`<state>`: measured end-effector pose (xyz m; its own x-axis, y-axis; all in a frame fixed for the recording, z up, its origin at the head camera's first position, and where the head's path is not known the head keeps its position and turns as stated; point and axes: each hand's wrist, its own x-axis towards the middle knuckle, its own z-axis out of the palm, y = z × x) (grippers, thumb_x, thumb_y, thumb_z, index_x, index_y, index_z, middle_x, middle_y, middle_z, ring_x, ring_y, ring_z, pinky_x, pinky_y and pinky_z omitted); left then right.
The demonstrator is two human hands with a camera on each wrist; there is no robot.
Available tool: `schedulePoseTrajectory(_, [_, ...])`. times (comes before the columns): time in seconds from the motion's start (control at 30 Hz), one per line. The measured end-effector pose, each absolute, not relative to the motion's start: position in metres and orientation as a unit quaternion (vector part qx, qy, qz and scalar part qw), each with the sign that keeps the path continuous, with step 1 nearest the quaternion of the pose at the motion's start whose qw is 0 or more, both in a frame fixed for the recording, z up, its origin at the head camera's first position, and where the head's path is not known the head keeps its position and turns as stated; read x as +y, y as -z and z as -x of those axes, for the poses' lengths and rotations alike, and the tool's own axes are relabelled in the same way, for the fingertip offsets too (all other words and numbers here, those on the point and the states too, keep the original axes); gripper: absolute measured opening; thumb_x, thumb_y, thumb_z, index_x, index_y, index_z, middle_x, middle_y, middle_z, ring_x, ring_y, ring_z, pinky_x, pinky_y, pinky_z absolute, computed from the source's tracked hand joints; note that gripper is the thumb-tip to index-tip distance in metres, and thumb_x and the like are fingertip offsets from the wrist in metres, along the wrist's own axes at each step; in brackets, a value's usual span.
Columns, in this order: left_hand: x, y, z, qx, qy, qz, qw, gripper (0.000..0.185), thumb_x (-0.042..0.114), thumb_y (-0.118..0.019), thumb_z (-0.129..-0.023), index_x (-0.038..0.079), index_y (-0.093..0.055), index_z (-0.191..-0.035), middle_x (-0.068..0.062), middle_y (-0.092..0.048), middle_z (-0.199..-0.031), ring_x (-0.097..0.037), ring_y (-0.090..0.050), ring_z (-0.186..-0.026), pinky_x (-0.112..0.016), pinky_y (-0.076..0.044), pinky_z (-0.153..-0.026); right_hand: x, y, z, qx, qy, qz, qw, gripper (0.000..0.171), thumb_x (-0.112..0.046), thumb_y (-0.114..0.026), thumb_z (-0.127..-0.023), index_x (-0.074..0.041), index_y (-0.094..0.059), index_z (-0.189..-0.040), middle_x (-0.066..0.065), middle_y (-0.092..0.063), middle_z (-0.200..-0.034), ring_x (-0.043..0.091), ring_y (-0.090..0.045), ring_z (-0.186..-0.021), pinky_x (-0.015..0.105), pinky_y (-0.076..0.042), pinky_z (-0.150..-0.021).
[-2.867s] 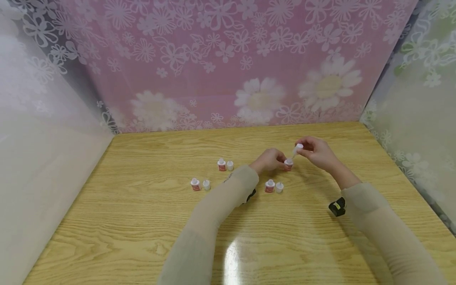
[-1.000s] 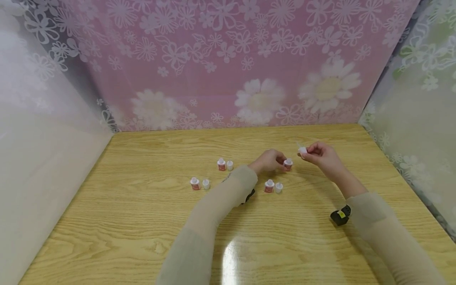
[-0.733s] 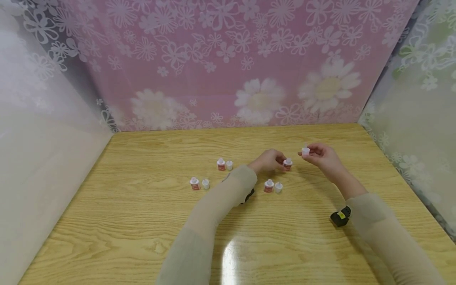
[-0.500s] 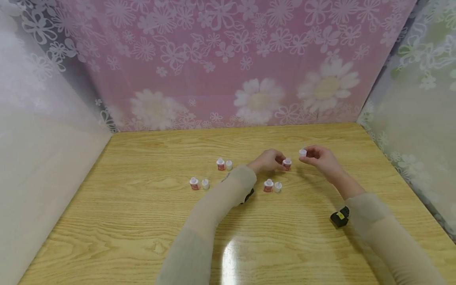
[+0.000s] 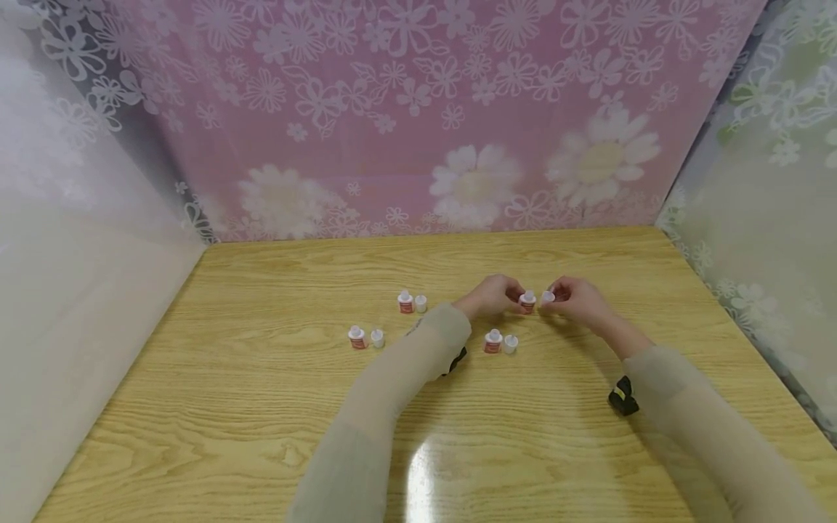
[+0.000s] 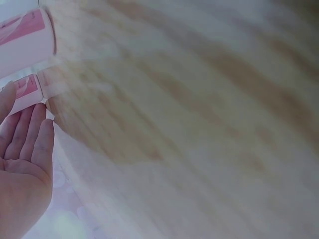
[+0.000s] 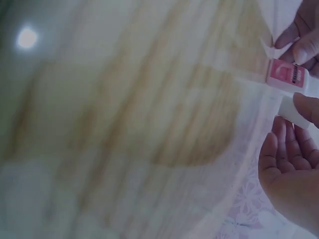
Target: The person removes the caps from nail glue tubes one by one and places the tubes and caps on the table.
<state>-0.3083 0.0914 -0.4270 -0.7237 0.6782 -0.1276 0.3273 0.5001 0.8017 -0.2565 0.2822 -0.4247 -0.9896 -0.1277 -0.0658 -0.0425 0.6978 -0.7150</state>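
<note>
A small white bottle with a red label [image 5: 527, 302] stands on the wooden table [image 5: 261, 407]. My left hand [image 5: 515, 299] grips it from the left. My right hand [image 5: 551, 301] pinches a small white cap [image 5: 548, 296] low down, just right of that bottle. In the right wrist view the bottle [image 7: 286, 75] shows its pink label, with the cap [image 7: 293, 107] under my thumb. The left wrist view shows my left fingers [image 6: 29, 134] beside a labelled bottle [image 6: 25, 90].
Three more red-labelled bottles [image 5: 405, 302] [image 5: 356, 338] [image 5: 493, 341] stand on the table, each with a loose white cap [image 5: 421, 303] [image 5: 377, 337] [image 5: 511, 343] on its right. Floral curtains [image 5: 418, 116] close in the back and both sides.
My right hand lifted the cap off the bottle, held it up to the right, then brought it down beside the bottle. The left hand stayed on the bottle.
</note>
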Motion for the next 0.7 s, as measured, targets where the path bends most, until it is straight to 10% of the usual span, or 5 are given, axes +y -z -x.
schedulePoseTrajectory(0.47, [0.094, 0.424, 0.305, 0.840, -0.403, -0.291, 0.218, 0.036, 0.015, -0.069, -0.078, 0.002, -0.058, -0.110, -0.002, -0.060, -0.096, -0.008, -0.053, -0.086, -0.017, -0.041, -0.073, 0.276, 0.423, 0.256, 0.938, 0.331, 0.077, 0.074, 0.027, -0.012, -0.068, -0.078, 0.005, -0.055, -0.093, 0.015, -0.058, -0.088, 0.025, -0.054, -0.079, 0.031, -0.043, -0.062])
schedulePoseTrajectory(0.7, [0.094, 0.422, 0.306, 0.850, -0.394, -0.265, 0.228, 0.056, 0.022, -0.071, -0.077, 0.001, -0.047, -0.123, -0.005, -0.055, -0.111, -0.012, -0.051, -0.099, -0.020, -0.041, -0.079, 0.284, 0.419, 0.251, 0.909, 0.389, 0.081, 0.122, 0.052, -0.008, -0.066, -0.079, 0.011, -0.039, -0.119, 0.029, -0.050, -0.108, 0.035, -0.052, -0.094, 0.035, -0.045, -0.072])
